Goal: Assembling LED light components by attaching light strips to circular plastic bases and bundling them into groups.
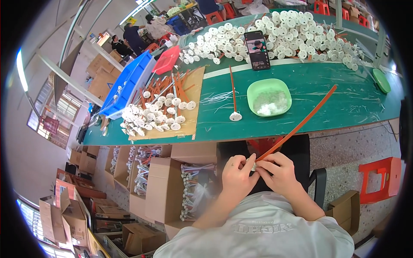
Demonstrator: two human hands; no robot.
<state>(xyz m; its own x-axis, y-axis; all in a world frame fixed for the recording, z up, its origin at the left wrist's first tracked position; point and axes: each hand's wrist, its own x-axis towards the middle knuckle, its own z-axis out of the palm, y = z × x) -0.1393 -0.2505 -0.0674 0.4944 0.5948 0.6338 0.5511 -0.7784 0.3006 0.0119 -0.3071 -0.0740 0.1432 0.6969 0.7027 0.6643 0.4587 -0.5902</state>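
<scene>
Close to our chest, both hands pinch 1 orange rod (297,125): left hand (235,172) and right hand (278,171) shut on its near end, seemingly steadying a small white piece, while its far end leans across the counter (327,92) by the green bowl (269,97).

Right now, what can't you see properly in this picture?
- Head view: the small white part at the near end of the orange rod, covered by left hand and right hand.
- The pale bits in the green bowl: too small to identify.
- The phone screen: too small.
</scene>
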